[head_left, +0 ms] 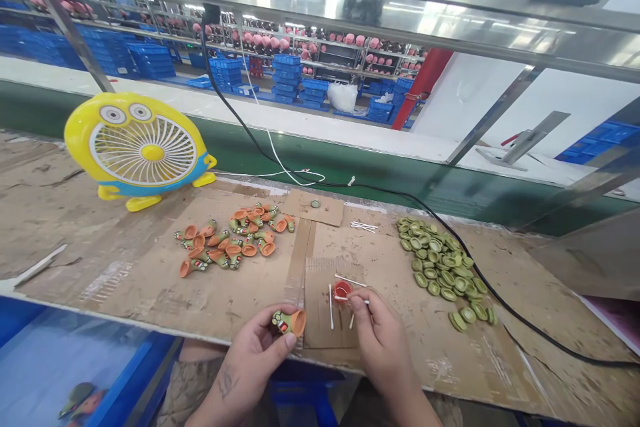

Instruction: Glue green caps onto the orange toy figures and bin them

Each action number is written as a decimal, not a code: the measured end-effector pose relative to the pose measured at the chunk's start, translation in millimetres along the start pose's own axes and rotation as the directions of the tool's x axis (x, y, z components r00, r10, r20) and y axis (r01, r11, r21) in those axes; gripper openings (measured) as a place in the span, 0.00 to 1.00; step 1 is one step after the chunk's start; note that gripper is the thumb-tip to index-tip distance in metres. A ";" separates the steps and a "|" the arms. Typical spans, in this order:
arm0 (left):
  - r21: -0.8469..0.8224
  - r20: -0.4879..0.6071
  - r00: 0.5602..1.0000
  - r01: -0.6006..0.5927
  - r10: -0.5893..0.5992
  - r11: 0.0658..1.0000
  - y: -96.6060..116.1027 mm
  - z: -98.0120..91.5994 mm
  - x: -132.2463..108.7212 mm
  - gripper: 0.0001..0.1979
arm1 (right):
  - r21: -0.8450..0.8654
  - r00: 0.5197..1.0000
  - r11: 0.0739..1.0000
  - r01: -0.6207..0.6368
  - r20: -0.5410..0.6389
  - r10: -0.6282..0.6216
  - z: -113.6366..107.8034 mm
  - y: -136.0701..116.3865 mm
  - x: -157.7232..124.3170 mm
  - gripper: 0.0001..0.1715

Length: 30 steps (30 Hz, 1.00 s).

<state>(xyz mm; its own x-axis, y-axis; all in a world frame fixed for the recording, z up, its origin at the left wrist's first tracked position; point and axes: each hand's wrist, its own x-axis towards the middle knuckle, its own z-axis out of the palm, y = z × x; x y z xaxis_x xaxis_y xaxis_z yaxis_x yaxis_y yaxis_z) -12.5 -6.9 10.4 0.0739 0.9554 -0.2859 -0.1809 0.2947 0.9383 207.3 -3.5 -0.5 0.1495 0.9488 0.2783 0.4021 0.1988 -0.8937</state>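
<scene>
Clasping green-orange figurine (291, 323): left fingers (281, 349), partly curled. Right fingers (369, 295) pinched on cotton swab (345, 299) over red cup (343, 289).

From close above, the head camera looks forward and down across the bench (277, 283).

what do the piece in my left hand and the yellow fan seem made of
Piece: perhaps painted resin or ceramic, dull-looking, given its moulded green and orange surfaces. Yellow fan: probably lightly glossy plastic, from its smooth, rounded, brightly coloured shell.

Glossy plastic fan (153, 153), matt cardboard (240, 300), shiny metal beam (320, 3)
</scene>
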 end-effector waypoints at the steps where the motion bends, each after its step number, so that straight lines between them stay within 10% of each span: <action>1: -0.002 -0.033 0.999 0.004 -0.004 1.000 2.1 2.0 -0.8 0.23 | -0.039 1.000 0.999 -0.007 0.016 0.008 -1.8 4.6 3.6 0.17; 11: -0.018 -0.054 0.999 -0.001 0.000 1.000 3.3 4.6 1.2 0.23 | -0.194 0.992 0.979 -0.058 0.103 0.079 -0.2 30.0 15.4 0.20; 17: -0.009 0.036 0.999 0.020 -0.020 1.000 0.5 2.8 0.2 0.23 | 0.106 0.989 0.983 -0.149 0.012 0.149 -5.4 2.7 6.7 0.21; 30: 0.130 0.256 0.964 0.038 -0.071 0.991 13.0 3.2 0.1 0.27 | 0.346 0.943 0.910 -0.227 0.313 0.116 -0.7 -25.8 -5.8 0.21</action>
<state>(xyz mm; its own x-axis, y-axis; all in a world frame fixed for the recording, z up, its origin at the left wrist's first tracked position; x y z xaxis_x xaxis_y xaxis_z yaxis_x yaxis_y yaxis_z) -11.7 -3.0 23.1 0.3353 0.8957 -0.2921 -0.0493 0.3263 0.9440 196.7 -14.3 21.3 -0.0949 0.9943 0.0483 0.0190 0.0504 -0.9986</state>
